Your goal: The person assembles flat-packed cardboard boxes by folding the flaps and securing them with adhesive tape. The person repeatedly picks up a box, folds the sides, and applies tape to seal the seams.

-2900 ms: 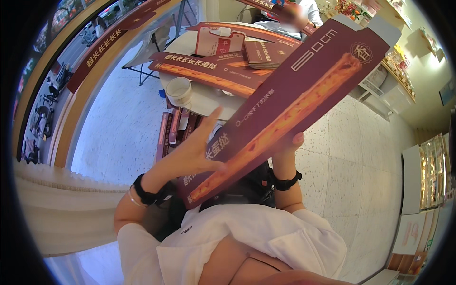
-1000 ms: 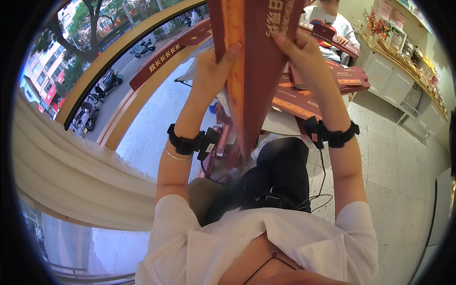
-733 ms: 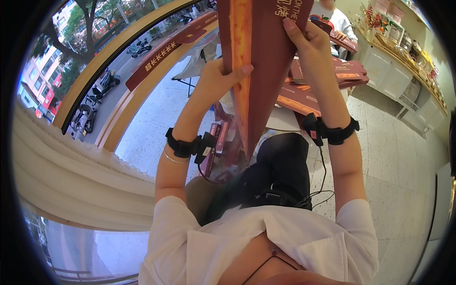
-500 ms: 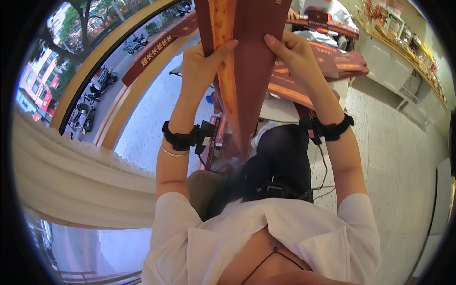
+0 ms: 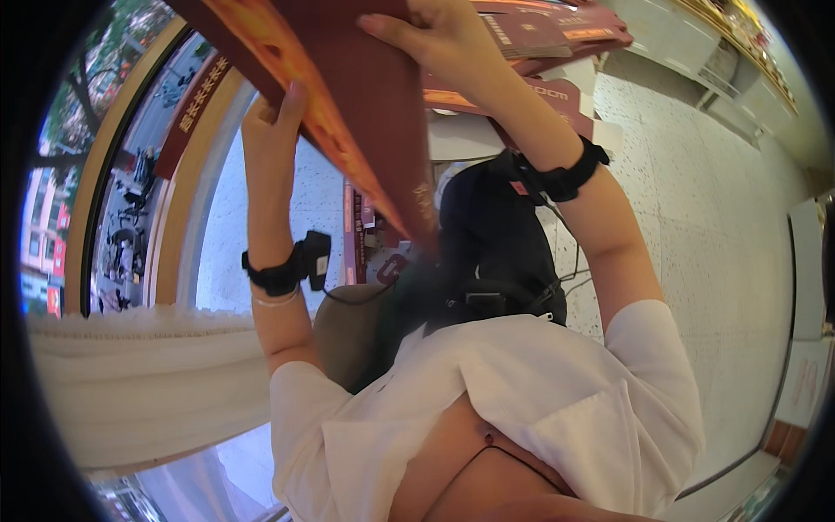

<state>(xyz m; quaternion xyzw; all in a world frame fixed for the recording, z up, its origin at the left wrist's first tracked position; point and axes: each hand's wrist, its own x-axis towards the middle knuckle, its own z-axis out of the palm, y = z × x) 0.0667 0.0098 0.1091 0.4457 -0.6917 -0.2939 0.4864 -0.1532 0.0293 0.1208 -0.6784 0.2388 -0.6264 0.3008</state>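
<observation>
Left hand (image 5: 271, 130) fingers (image 5: 291, 94) lay flat and extended against the left face of the long dark-red box (image 5: 348, 113), pressing it, thumb side hidden behind the edge. Right hand (image 5: 435, 39) fingers (image 5: 378, 22) curled over the box's upper right face, gripping it. The box was held up in the air between both hands, raised above the lap, tilted so its lower end pointed down toward the dark trousers (image 5: 496, 244); an orange band ran along its length. Both wrists wore black straps: left strap (image 5: 278, 274) with a small black unit, right strap (image 5: 565, 174). White short-sleeved top (image 5: 522, 400) filled the lower part of the view. Behind the box, a white table (image 5: 461, 139) carried more flat dark-red boxes (image 5: 539, 30) toward its far edge. More red packs (image 5: 361, 235) stood on the speckled floor (image 5: 696, 200) beside the table's near edge. White curtain (image 5: 148, 383) at left, window behind.
</observation>
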